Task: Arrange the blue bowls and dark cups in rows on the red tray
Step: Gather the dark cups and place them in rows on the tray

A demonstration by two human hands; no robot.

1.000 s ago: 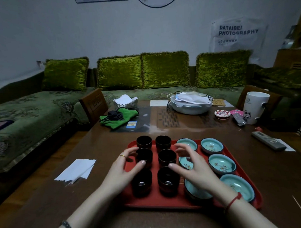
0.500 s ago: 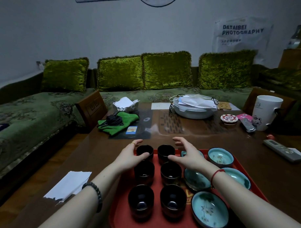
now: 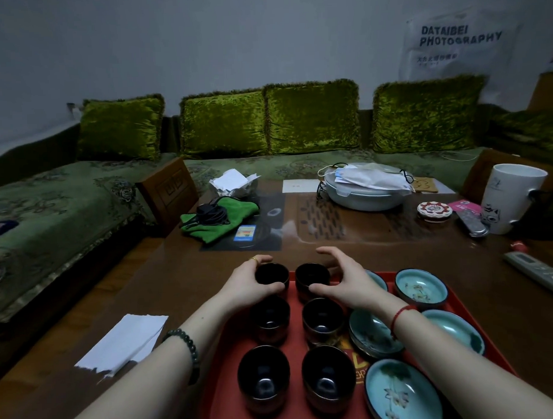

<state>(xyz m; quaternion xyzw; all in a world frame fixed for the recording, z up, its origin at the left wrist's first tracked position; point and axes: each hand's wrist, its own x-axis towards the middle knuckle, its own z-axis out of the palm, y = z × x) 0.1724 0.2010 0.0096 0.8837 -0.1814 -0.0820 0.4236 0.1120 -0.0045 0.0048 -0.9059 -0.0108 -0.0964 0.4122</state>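
Red tray [image 3: 294, 406] sits on bench, near edge. Six dark cups in 2 cols on its left half, blue bowls [image 3: 397, 396] on right. Left hand [image 3: 249, 284] wraps far-left cup [image 3: 271, 276]; right hand [image 3: 343, 280] cups far-right cup [image 3: 312, 275], fingers curled round the walls. Cups look glazed ceramic: light, stiff, slick, chippable. Best grip prob. low on walls w/ thumb opposite fingers, not rim; slide, don't knock neighbours.

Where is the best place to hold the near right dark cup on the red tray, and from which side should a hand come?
Take the near right dark cup by its round wall just below the rim, thumb on one side and fingers opposite, coming from above. It stands upright and open, with another cup close on its left and a blue bowl close on its right, so a sideways grip would likely bump them.
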